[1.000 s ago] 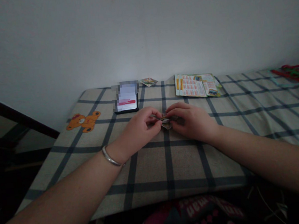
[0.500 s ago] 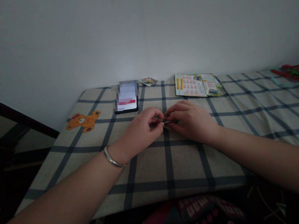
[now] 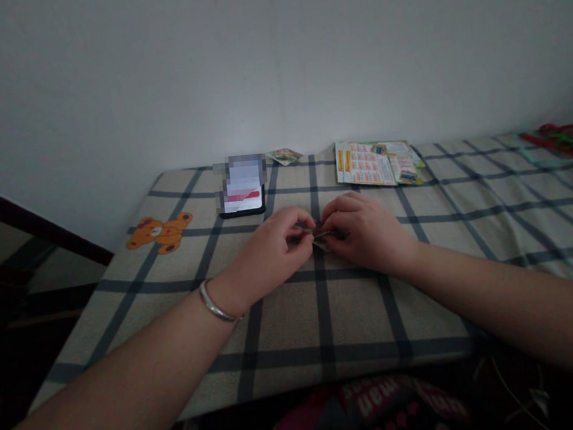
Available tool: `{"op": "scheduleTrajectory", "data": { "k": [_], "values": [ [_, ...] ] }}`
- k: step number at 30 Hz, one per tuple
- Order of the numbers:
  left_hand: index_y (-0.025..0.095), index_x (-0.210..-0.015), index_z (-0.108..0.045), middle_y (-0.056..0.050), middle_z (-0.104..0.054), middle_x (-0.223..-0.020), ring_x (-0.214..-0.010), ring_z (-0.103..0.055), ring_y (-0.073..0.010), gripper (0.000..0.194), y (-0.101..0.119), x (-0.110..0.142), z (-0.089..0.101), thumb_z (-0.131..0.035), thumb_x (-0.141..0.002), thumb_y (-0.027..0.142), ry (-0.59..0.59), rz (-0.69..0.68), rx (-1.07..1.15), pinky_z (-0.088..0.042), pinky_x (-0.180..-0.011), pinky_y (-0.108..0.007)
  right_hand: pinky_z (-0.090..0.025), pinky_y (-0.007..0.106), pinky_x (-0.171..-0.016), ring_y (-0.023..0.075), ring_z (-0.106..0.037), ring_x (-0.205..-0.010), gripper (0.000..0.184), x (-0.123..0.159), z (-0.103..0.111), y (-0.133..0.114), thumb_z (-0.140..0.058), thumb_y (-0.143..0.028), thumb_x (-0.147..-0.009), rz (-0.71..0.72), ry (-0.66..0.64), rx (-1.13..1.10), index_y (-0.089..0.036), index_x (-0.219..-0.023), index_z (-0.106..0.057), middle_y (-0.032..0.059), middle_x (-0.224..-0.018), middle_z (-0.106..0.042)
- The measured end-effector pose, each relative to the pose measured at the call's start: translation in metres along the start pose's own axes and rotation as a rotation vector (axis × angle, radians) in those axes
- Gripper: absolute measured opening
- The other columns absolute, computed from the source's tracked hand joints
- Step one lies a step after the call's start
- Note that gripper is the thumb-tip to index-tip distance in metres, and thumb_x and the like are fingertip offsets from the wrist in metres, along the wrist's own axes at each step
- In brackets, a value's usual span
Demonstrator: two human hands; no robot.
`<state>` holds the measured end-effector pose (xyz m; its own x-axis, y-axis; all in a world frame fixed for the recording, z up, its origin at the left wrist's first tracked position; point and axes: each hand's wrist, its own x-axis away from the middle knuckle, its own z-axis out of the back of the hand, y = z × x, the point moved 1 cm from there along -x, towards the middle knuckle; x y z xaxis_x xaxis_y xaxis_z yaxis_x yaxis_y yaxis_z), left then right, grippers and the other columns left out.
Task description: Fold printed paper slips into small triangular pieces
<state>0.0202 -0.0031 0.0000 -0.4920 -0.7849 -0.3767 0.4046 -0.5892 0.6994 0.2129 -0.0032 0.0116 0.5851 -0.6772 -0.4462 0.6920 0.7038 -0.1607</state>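
Observation:
My left hand (image 3: 279,242), with a silver bangle at the wrist, pinches a small folded piece of paper (image 3: 321,234) between thumb and fingers. On the other side of it, my right hand (image 3: 365,231) is closed on the same piece, the fingertips of both hands almost meeting. Only a thin edge and a small lower corner of the paper show; the fingers cover most of it. Both hands stay low over the checked tablecloth (image 3: 296,328), near the middle of the table.
A phone (image 3: 243,198) with a lit, partly blurred screen lies beyond my left hand. Near the wall are a small folded printed paper (image 3: 285,156) and printed sheets (image 3: 367,166). An orange bear figure (image 3: 160,234) is at left, coloured strips (image 3: 561,144) at far right.
The fingers of my right hand have shifted slightly on the paper, and a bit more of its lower corner shows. The other things have stayed in place.

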Motion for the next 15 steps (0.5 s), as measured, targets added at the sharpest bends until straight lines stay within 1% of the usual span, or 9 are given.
{"op": "scheduleTrajectory", "data": {
  "k": [7,11,15],
  "values": [
    [0.019,-0.098,-0.057,-0.003,-0.061,-0.098,-0.09,-0.062,-0.0146,0.017,0.006,0.0002,0.0034,-0.051,-0.084,0.012,-0.007,-0.02,-0.088,-0.054,-0.083,-0.032,-0.044,0.037,-0.083,0.0228,-0.056,-0.094,0.012,0.0024,-0.0025,0.0049,-0.064,-0.025,-0.084,0.036,-0.011,-0.024,-0.021,-0.092,-0.073,0.0054,-0.102,-0.067],
    [0.019,-0.099,-0.056,-0.002,-0.061,-0.099,-0.091,-0.062,-0.0142,0.016,0.0051,0.0005,0.0031,-0.052,-0.085,0.013,-0.003,-0.023,-0.067,-0.053,-0.084,-0.032,-0.045,0.036,-0.083,0.0218,-0.056,-0.093,0.009,0.0018,-0.004,0.0059,-0.063,-0.023,-0.085,0.065,0.0,-0.055,-0.021,-0.085,-0.072,0.0052,-0.102,-0.067],
    [0.019,-0.098,-0.056,-0.002,-0.06,-0.097,-0.089,-0.061,-0.0142,0.017,0.0065,0.0012,0.0026,-0.051,-0.084,0.011,-0.013,-0.045,-0.118,-0.052,-0.081,-0.03,-0.045,0.037,-0.082,0.0221,-0.054,-0.091,0.009,0.0016,-0.0033,0.0045,-0.064,-0.023,-0.084,0.111,0.019,-0.02,-0.021,-0.08,-0.071,0.0058,-0.098,-0.067]
  ]
}}
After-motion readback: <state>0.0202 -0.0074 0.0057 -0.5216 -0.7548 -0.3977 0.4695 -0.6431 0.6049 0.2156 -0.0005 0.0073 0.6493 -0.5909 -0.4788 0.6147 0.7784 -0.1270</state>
